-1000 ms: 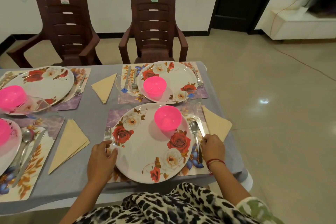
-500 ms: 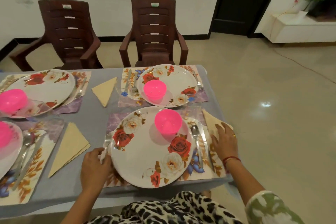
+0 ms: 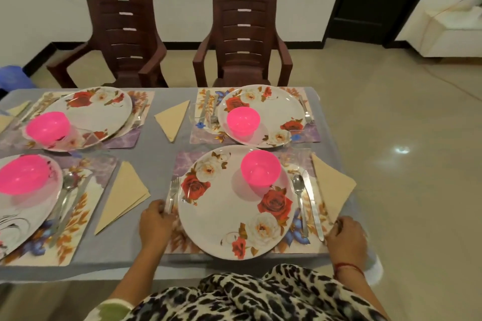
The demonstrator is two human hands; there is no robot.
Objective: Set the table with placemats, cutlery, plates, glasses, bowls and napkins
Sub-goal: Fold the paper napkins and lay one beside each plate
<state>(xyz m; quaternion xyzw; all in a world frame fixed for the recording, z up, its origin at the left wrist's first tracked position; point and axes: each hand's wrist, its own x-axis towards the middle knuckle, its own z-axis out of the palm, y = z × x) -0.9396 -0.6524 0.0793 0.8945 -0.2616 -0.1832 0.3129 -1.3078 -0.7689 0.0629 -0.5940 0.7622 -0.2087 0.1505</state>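
The worktop (image 3: 164, 155) is covered with a grey cloth and carries four place settings. The nearest one lies by the near right corner. Its flowered placemat (image 3: 182, 164) runs along the near edge, and a white plate (image 3: 221, 216) with red roses sits in the middle of it. A pink bowl (image 3: 260, 168) stands on the far right part of that plate. A fork (image 3: 172, 193) lies on the mat just left of the plate. A spoon (image 3: 298, 190) and a knife (image 3: 311, 203) lie side by side just right of it, the knife on the outside. A folded beige napkin (image 3: 333, 187) lies along the right edge of the worktop, touching the mat.

The left hand (image 3: 155, 224) is at the left side of the mat, its fingers curled and pinching the near end of the fork. The right hand (image 3: 345, 238) is at the near right corner of the mat, by the near tip of the napkin and the knife handle. Its fingers are curled, but I cannot tell whether they grip anything.

A second setting with a plate (image 3: 273, 109), a pink bowl (image 3: 242, 120) and cutlery lies at the far right corner. Two more settings lie towards the left edge, each with a beige napkin beside it. Two brown chairs (image 3: 245, 36) stand beyond the far edge, and a dark door (image 3: 378, 0) is at the back right.
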